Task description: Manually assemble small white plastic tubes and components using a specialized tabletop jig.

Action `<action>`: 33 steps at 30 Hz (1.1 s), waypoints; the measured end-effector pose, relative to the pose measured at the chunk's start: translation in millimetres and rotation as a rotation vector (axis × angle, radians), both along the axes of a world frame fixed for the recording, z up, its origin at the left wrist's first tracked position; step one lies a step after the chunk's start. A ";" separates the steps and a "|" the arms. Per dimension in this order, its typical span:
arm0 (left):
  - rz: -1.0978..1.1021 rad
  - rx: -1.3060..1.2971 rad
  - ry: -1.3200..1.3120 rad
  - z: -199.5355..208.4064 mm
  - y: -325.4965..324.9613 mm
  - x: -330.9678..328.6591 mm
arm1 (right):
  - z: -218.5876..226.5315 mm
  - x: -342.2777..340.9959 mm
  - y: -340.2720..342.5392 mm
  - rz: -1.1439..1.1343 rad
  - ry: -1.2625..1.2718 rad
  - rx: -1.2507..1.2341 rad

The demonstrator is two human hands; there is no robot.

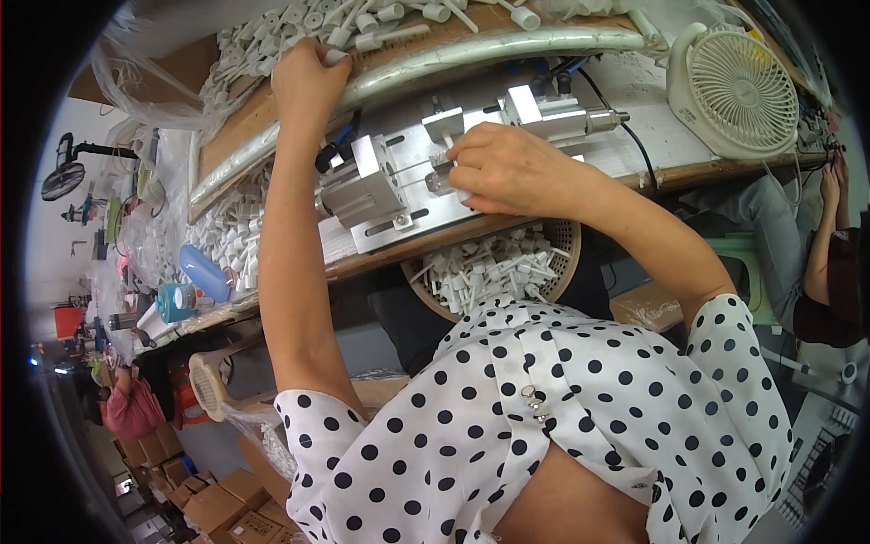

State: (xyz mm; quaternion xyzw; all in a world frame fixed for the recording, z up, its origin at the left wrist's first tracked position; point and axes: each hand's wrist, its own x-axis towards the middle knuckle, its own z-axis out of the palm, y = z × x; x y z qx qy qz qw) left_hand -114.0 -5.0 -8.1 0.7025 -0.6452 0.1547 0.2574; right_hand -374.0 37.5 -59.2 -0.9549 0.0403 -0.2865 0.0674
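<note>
My left hand (306, 83) reaches far left over the padded rim to the pile of white stemmed caps (258, 43). Its fingers are closed on a white plastic cap (337, 57). At the silver metal clamping fixture (373, 186), my right hand (517, 170) is closed around a small white plastic piece (463, 196), of which only an end shows below the fingers. The fixture has a block on each side, thin rods between them and a white-topped post (444, 124) behind my fingers. My right hand hides part of its middle.
A round basket (569, 240) of white stemmed pieces sits below the table edge. The curved padded rim (408, 71) borders the pile. At right stand a white fan (739, 86) and a black cable (639, 150). Another person's arm (820, 245) shows far right.
</note>
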 end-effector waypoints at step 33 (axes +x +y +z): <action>-0.645 -0.177 0.094 -9.3 69.5 -65.1 | 41.2 -44.0 5.0 -0.030 -0.163 0.173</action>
